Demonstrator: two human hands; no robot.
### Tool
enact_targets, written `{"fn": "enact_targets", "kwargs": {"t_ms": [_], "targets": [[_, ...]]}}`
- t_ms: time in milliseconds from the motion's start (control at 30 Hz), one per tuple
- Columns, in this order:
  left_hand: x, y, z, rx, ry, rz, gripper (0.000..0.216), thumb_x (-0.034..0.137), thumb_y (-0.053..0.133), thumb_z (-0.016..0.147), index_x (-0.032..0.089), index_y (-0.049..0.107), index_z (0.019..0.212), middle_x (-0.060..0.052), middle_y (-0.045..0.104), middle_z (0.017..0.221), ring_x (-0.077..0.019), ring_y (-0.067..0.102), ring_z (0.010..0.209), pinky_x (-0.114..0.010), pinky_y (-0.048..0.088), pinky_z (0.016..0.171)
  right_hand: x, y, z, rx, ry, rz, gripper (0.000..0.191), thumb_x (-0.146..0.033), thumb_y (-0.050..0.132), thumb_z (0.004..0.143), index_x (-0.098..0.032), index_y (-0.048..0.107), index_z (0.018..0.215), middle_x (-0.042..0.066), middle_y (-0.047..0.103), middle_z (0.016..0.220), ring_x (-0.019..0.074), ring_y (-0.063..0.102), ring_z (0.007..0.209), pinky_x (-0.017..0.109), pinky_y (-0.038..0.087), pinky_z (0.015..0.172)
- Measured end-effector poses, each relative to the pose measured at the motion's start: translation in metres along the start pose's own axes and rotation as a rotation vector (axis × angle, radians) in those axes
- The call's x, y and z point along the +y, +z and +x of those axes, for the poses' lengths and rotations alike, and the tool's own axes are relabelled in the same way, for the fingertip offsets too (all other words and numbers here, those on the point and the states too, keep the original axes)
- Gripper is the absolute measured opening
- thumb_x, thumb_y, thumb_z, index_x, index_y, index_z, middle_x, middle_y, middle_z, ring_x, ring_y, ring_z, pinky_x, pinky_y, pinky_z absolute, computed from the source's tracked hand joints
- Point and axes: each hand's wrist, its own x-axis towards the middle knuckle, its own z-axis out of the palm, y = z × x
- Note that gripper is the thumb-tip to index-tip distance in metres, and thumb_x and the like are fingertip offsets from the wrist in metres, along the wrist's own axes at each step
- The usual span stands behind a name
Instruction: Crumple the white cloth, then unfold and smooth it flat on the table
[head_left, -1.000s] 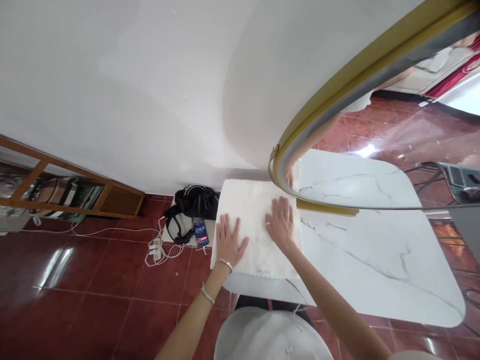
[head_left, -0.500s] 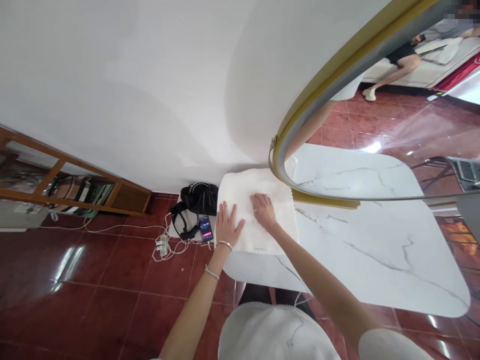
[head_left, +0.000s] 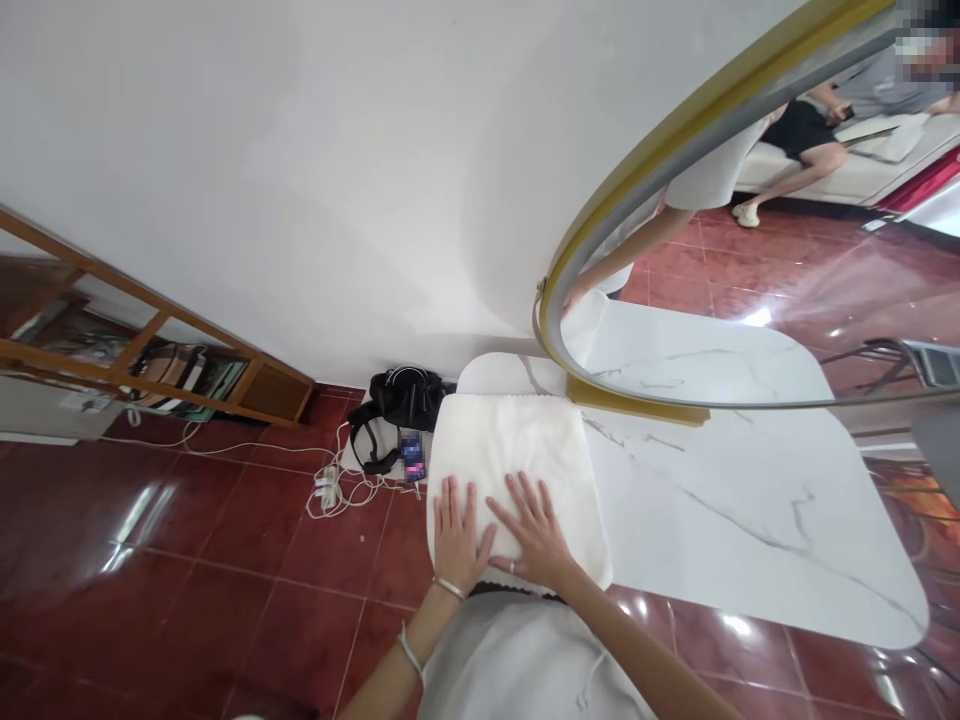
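A white cloth (head_left: 514,440) with a scalloped edge lies spread over the left end of the white marble-patterned table (head_left: 720,530). Flat on its near left part rests my left hand (head_left: 459,540), fingers stretched out, with bracelets at the wrist. My right hand (head_left: 536,535), a ring on one finger, presses on the cloth just beside it with fingers spread. The two thumbs are close together. The cloth's near edge reaches the table's front edge, close to my body.
A round gold-framed mirror (head_left: 559,270) stands on the table against the wall, reflecting a seated person. Left of the table are a black bag (head_left: 409,397), a phone (head_left: 412,457) and a power strip with cables (head_left: 325,486). A wooden cabinet (head_left: 255,390) stands further left.
The cloth has slid toward my body, baring the table's far left corner. Both hands have moved nearer with it, and my right hand has gone from curled fingers to spread flat.
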Motion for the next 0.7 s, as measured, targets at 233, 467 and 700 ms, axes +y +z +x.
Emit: {"fn": "enact_targets", "kwargs": {"t_ms": [233,467,700], "targets": [[0.050,0.020,0.039,-0.076,0.157,-0.042,0.076,0.044,0.048,0.090,0.014,0.015,0.152,-0.016,0.011,0.159,-0.0337,0.010,0.146,-0.053,0.025,0.114,0.040,-0.005,-0.037,0.084,0.171,-0.115,0.081,-0.066,0.053,0.081,-0.032,0.026,0.149,0.011,0.009,0.159,0.0392,0.014,0.143,0.061,0.018,0.110],[0.095,0.039,0.083,-0.091,0.255,-0.109,0.075,0.049,0.044,0.091,0.015,0.017,0.151,-0.015,0.010,0.159,-0.0316,0.010,0.146,-0.049,0.023,0.116,0.091,-0.016,-0.053,0.148,0.256,-0.208,0.075,-0.059,0.053,0.085,-0.030,0.027,0.149,0.009,0.009,0.159,0.0364,0.014,0.144,0.059,0.018,0.111],[0.047,0.028,0.073,-0.033,0.186,-0.075,0.067,0.040,0.048,0.091,0.020,0.023,0.150,-0.012,0.015,0.159,-0.0280,0.017,0.146,-0.046,0.026,0.115,0.068,-0.009,-0.015,0.125,0.167,-0.164,0.081,-0.069,0.051,0.081,-0.030,0.029,0.149,0.013,-0.001,0.159,0.0426,0.007,0.143,0.066,0.016,0.108]]}}
